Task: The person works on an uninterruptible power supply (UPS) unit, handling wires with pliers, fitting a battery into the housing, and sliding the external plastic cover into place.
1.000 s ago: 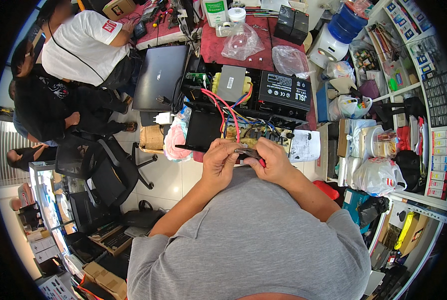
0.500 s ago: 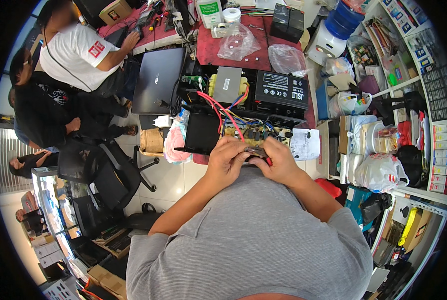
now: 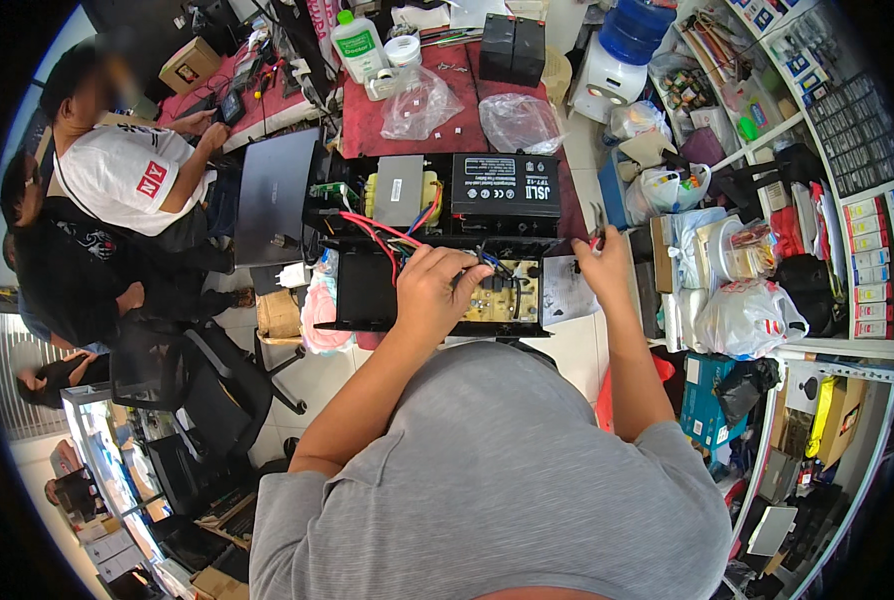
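"Looking down, where are the red wires (image 3: pixel 375 225) found?"

"They are seen at the left end of the open black case (image 3: pixel 367 290), just past the left hand (image 3: pixel 432 290). Their long way is slanted, from the far left side down toward the knuckles."

"Which hand is nearer?"

"The left one. It is held right over the wires and next to the tan circuit board (image 3: pixel 517 305). Its thumb and fingertips are brought close together there, but whether a wire is pinched cannot be told, because the ends are hidden."

"And the right hand (image 3: pixel 605 262)?"

"It is wrapped around the pliers (image 3: pixel 596 238). It is kept out to the right, past the end of the case and near the sheet of paper (image 3: pixel 567 290). The pliers are pointed away from the body, and their tips are set well apart from the wires. So the case's right end and the board are left between the tool and the wires."

"What has been changed since half a second ago?"

"Back then, both hands were held side by side in front of the case, with the pliers between them. Now they are spread apart. The pliers have been carried off to the right, and the left hand has been moved in over the case. More of the board can be seen too. The black battery (image 3: pixel 507 190) is shown farther left, as the whole view has been shifted."
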{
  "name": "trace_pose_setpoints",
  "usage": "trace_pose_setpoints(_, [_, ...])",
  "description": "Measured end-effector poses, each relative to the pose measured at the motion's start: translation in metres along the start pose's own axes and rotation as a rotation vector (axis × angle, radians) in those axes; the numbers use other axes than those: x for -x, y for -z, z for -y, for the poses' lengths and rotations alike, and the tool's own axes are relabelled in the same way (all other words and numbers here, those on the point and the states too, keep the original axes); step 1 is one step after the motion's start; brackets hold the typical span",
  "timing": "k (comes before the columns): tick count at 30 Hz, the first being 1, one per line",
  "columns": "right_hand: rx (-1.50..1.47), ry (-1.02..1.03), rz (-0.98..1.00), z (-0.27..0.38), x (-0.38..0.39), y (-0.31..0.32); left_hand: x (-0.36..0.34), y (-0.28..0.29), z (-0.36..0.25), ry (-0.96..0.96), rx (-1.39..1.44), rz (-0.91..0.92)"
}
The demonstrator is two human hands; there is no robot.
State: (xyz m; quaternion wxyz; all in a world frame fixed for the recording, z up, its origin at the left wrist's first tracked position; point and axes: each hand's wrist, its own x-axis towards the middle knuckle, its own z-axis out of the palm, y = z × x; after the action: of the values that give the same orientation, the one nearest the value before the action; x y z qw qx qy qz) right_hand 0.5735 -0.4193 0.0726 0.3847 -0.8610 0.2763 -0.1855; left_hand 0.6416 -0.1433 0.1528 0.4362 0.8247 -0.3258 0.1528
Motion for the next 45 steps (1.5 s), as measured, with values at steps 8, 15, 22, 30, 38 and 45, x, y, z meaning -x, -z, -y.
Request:
trace_pose_setpoints(8, [0.173,0.021,0.144,0.008,-0.083,-0.021,-0.004,-0.007,-0.001,0.020,-0.133,0.088])
trace_pose_setpoints(15, [0.317,0.462,0.258,0.019,-0.169,-0.046,0.001,-0.011,-0.003,0.039,-0.206,0.050])
trace_pose_setpoints(22, [0.193,0.358,0.832,0.007,-0.230,-0.045,0.011,-0.017,0.002,0.072,-0.232,-0.008])
trace_pose_setpoints(30, [0.093,0.639,0.339,0.035,-0.251,-0.139,0.003,-0.021,-0.005,0.113,-0.320,0.018])
trace_pose_setpoints(38, [-0.003,0.704,0.362,0.055,-0.237,-0.119,-0.005,-0.026,-0.002,0.133,-0.314,0.005])
trace_pose_setpoints(45, [-0.324,0.460,0.327,0.133,-0.068,-0.011,0.009,-0.031,0.005,0.305,-0.188,-0.103])
